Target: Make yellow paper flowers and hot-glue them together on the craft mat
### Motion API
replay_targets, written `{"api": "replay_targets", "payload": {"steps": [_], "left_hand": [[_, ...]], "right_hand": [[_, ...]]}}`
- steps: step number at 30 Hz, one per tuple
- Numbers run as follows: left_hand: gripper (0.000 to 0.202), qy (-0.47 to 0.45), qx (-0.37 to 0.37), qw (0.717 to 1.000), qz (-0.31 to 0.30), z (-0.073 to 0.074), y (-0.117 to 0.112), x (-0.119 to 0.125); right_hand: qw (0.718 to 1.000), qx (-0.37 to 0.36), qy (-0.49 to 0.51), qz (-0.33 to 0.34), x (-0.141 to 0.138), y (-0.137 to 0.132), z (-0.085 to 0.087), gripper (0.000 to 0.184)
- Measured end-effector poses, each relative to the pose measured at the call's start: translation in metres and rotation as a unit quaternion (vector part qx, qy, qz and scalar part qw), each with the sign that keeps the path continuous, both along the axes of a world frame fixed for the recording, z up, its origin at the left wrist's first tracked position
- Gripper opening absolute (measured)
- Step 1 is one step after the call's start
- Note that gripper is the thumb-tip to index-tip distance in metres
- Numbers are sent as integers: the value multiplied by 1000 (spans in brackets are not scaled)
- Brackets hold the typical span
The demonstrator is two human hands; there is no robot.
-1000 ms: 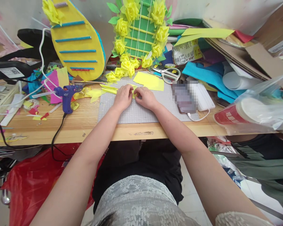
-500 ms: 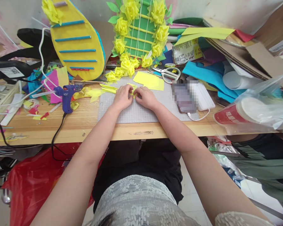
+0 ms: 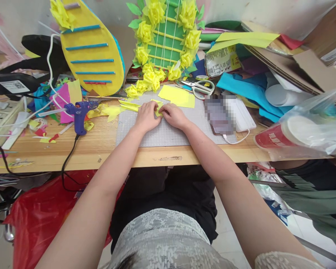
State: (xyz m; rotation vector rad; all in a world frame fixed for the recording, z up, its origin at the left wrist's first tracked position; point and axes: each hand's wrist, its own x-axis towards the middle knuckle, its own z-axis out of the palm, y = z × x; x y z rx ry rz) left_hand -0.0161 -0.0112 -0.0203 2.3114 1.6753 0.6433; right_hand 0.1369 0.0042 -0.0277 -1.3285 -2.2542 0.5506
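Over the grey cutting mat [image 3: 168, 136], my left hand [image 3: 148, 116] and my right hand [image 3: 173, 115] meet with curled fingers. Between them they pinch a small piece of yellow paper [image 3: 158, 107], partly covered by the fingers. A stack of folded yellow strips [image 3: 128, 105] lies just left of my left hand. Flat yellow sheets [image 3: 177, 96] rest on the mat beyond my right hand. Several yellow paper roses [image 3: 151, 79] sit behind, below a green panel [image 3: 166, 41] with white strings and a border of roses.
A blue glue gun [image 3: 80, 114] stands at left, its cord hanging off the table edge. Scissors [image 3: 200, 87], a blurred phone [image 3: 220, 116] and a white power bank [image 3: 242, 114] lie right. A bagged red cup [image 3: 277, 135] is near the right edge. A yellow teardrop panel [image 3: 91, 48] leans behind.
My fingers have shifted slightly around the yellow paper, and a little more of it shows between my hands. The things on the table stay where they were.
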Motion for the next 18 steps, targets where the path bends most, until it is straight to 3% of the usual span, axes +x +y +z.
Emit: {"api": "replay_targets", "payload": {"steps": [18], "left_hand": [[25,-17,-17,1000,7,1,3,-2]], "right_hand": [[989,-35,133,-54,3,-1,-2,26]]}}
